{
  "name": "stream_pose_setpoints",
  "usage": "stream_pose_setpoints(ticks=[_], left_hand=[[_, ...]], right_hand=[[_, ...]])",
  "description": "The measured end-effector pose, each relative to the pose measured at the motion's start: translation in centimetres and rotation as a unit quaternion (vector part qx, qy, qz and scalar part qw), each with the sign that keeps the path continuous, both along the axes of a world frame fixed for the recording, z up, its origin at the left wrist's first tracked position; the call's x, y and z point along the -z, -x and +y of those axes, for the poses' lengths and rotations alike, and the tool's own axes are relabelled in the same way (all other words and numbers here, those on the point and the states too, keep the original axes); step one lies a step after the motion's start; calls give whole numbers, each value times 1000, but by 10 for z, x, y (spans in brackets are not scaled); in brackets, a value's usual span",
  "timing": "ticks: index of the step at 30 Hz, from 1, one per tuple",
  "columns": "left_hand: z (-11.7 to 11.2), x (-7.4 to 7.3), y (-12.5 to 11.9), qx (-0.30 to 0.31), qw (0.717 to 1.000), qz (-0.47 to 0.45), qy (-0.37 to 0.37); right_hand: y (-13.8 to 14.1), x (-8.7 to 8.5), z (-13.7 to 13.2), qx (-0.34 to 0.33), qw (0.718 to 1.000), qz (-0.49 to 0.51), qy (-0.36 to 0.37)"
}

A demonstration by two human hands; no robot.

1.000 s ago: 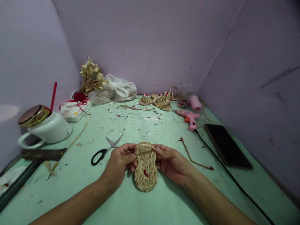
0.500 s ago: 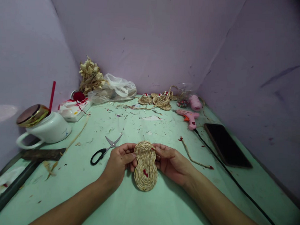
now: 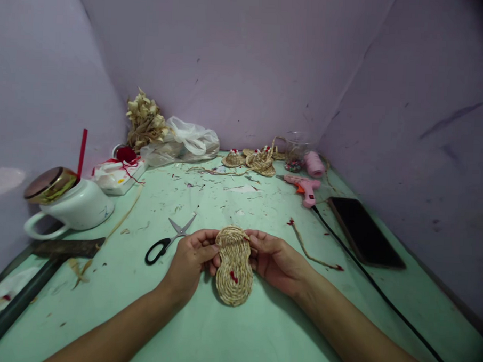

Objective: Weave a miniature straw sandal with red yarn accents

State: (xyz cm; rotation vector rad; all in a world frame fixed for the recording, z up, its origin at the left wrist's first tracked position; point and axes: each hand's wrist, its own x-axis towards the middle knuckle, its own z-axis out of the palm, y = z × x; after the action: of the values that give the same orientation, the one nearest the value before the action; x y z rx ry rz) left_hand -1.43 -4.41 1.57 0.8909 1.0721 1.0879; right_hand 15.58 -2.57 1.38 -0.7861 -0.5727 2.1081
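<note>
A sole-shaped piece of coiled straw rope [image 3: 235, 261] is held up just above the green table, long side upright. Red thread shows near its lower middle, and a small red bit sits at its upper right edge. My left hand [image 3: 194, 259] pinches the upper left edge, thumb on the front. On the opposite edge my right hand [image 3: 272, 257] grips with thumb and fingers. Scissors [image 3: 170, 239] with black handles lie spread beside my left hand. A short braided rope [image 3: 308, 248] with red-tied ends rests right of my right hand.
At the right are a pink glue gun [image 3: 303, 188] with its black cord and a phone [image 3: 365, 232]. Small woven pieces [image 3: 260, 161] and a plastic bag [image 3: 187, 141] sit along the back. A white mug [image 3: 82, 206] and a hammer [image 3: 62, 253] are at the left.
</note>
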Motion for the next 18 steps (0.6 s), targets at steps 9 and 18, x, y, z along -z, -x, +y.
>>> stream_pose_setpoints(ticks=[9, 18], left_hand=[[1, 0, -1, -5, 1000, 8, 1], [0, 1, -1, -8, 1000, 10, 3]], right_hand=[[0, 1, 0, 4, 1000, -3, 0], [0, 1, 1, 11, 1000, -2, 6]])
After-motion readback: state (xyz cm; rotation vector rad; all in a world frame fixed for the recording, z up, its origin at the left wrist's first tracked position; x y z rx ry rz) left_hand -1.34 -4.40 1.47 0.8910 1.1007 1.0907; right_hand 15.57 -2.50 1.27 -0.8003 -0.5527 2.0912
